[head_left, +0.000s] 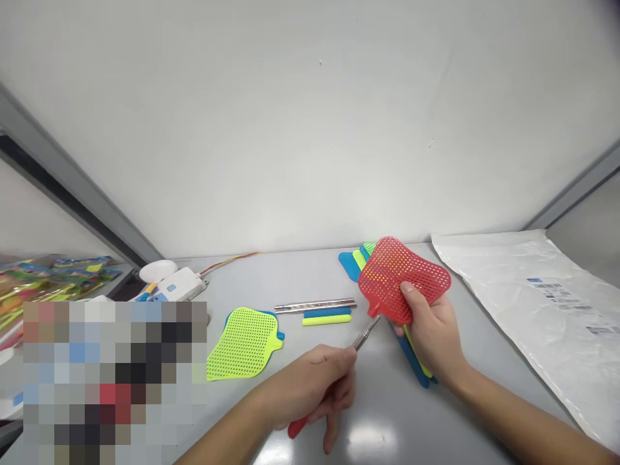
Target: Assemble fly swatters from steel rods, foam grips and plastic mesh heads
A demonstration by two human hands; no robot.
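My right hand (433, 326) pinches a red perforated fly swatter head (404, 274), thumb on its face, raised above the table. My left hand (322, 386) is closed around a metal telescopic rod with a red handle (297, 427); the rod's thin tip (372, 325) points at the head's neck. Whether tip and neck touch or are joined, I cannot tell. Behind the red head lie swatters with blue and green heads (349, 263), partly covered. To the left lies a yellow-green swatter head (245, 343) over a blue one. Silver rods (314, 305) and a yellow-green handle (327, 320) beside a blue one lie mid-table.
A white plastic mailing bag (547, 323) covers the right side. At left are a white power strip (181, 284), a white round object (158, 271) and several colourful packages (53, 281). A pixelated patch hides the lower left. A pale wall rises behind.
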